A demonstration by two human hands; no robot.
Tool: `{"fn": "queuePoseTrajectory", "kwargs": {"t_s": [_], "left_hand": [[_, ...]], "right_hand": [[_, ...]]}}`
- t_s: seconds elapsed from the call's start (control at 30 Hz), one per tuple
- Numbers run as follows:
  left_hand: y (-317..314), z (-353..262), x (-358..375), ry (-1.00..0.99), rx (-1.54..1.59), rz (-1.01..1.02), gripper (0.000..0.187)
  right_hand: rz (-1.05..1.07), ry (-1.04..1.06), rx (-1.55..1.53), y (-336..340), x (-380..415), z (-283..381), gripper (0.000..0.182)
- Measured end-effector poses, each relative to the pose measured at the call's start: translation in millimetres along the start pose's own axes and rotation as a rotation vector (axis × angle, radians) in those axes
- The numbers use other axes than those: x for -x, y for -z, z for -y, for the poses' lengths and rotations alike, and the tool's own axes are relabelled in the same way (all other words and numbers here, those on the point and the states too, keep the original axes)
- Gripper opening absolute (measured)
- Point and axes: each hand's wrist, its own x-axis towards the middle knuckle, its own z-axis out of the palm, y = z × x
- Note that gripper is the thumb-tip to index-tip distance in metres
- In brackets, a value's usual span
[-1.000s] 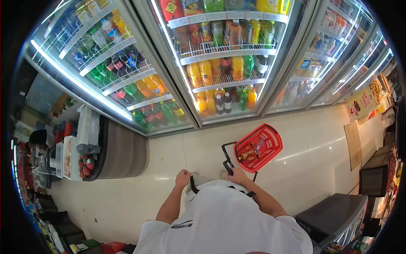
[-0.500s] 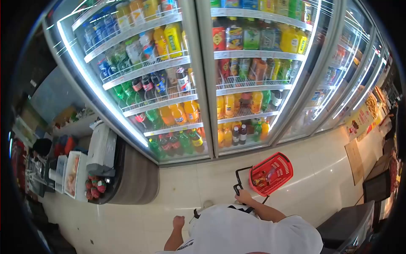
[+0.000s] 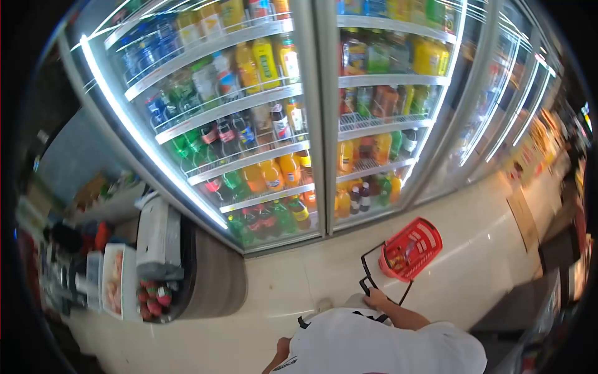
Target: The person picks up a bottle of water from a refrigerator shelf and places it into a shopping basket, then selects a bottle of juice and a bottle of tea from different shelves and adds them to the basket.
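My right hand (image 3: 375, 297) is wrapped around the black handle (image 3: 366, 279) of a red plastic shopping basket (image 3: 430, 242). The basket is ahead and to the right of me, low over the tiled floor. Inside it lie a few red and orange packages (image 3: 400, 257), too small to identify. At my left side, my left hand (image 3: 283, 345) hangs near my white shirt (image 3: 374, 343), its fingers curled in and nothing visible in them. Part of that hand is hard to make out.
A tall glass-door drinks fridge (image 3: 324, 206) stands in front, its shelves full of bottles. To the left is a dark curved counter (image 3: 218, 274) with a grey machine (image 3: 159, 240) and dragon fruit (image 3: 152, 300). Cardboard (image 3: 522, 219) lies on the floor at right.
The view has shifted, so the fridge and counter sit differently in frame. My left hand has drawn closer to my body. My right hand keeps its hold on the basket's handle.
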Motion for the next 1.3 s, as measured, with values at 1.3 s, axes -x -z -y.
{"fn": "queuePoseTrajectory", "kwargs": {"t_s": [1.3], "left_hand": [[-79.2,-473.0,-57.7,-0.467,0.205,0.531,0.039]], "right_hand": [[-0.069,0.453,-0.304,106.1,41.6,-116.9,0.039]]}}
